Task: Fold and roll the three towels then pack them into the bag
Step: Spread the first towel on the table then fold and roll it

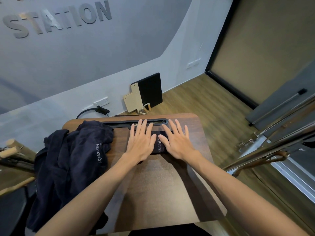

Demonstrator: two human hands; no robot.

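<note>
Towel (159,143) rolled on table (170,184), left hand (140,143) and right hand (177,143) pressing it, fingers flat; loose towels (71,155) left.

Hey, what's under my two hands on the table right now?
A dark rolled towel with white lettering lies under both hands, left hand and right hand pressing flat on it. Only its middle strip shows between them; the ends are covered.
</note>
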